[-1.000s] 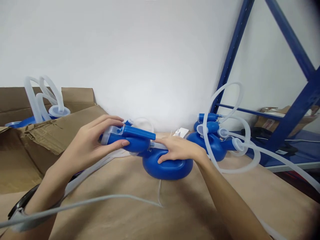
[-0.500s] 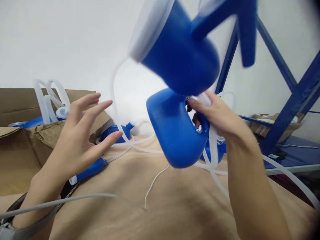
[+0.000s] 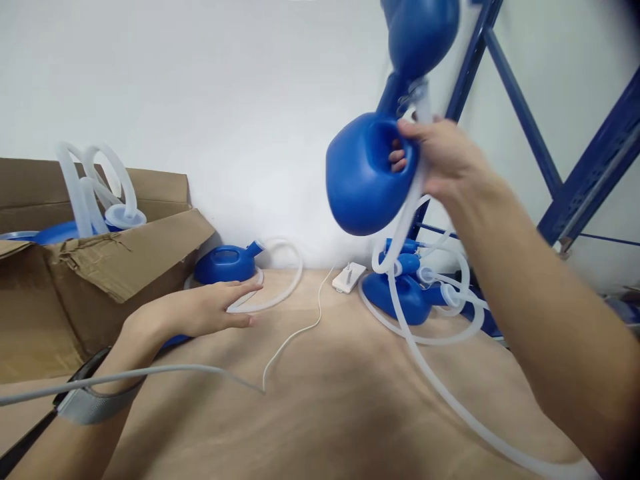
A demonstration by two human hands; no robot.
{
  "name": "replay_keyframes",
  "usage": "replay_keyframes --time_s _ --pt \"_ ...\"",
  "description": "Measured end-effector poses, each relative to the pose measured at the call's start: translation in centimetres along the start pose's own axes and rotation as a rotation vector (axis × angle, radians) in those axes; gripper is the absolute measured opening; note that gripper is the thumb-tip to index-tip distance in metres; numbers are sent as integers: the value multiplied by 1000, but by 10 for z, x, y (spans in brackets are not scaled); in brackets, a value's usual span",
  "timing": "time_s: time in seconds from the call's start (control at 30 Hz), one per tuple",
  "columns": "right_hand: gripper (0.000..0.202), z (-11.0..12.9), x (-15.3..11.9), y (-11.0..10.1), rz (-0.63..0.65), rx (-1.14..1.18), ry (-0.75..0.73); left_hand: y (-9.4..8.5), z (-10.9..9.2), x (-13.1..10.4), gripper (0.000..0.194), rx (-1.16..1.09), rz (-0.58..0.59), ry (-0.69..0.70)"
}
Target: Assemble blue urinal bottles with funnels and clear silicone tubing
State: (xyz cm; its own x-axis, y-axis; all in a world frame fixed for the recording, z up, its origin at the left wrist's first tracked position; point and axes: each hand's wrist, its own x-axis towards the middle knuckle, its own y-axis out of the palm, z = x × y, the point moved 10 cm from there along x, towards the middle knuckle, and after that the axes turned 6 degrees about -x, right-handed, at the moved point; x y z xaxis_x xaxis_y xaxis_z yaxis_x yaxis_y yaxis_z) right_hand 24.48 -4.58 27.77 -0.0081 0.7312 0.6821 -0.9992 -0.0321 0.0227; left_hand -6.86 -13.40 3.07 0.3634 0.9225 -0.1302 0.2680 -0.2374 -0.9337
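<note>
My right hand (image 3: 445, 153) grips a blue plastic urinal bottle (image 3: 357, 180) by its loop handle, holding it up off the table. A thick translucent hose (image 3: 407, 213) runs down beside the handle, against the same hand, and curves onto the table. Above the bottle's neck is a rounded blue plastic piece (image 3: 423, 37), cut off by the top edge. My left hand (image 3: 215, 310) hovers low on the left with nothing in it, fingers stretched out. Just behind it, a second blue bottle (image 3: 225, 265) rests near the wall with a looped hose.
An open cardboard box (image 3: 130, 267) at left contains blue pieces and hoses. At right, another blue bottle (image 3: 400, 297) lies among coiled hoses. A white power strip (image 3: 349, 277) and thin cord (image 3: 295, 333) are on the brown table (image 3: 320, 413). Behind stands a blue metal rack (image 3: 590, 167).
My right hand has raised the bottle, and the blue piece above it has moved up and away. My left hand has dropped lower and flattened. The power strip has come into view.
</note>
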Motion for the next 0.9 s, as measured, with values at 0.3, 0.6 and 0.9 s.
replay_keyframes --time_s 0.3,0.6,0.9 --pt "34 -95 -18 95 -103 266 134 6 3 2 88 -33 36 20" --pt "44 -81 8 170 77 184 28 18 6 16 82 8 79 29" --pt "37 -79 13 184 88 78 69 15 3 16 77 -26 62 109"
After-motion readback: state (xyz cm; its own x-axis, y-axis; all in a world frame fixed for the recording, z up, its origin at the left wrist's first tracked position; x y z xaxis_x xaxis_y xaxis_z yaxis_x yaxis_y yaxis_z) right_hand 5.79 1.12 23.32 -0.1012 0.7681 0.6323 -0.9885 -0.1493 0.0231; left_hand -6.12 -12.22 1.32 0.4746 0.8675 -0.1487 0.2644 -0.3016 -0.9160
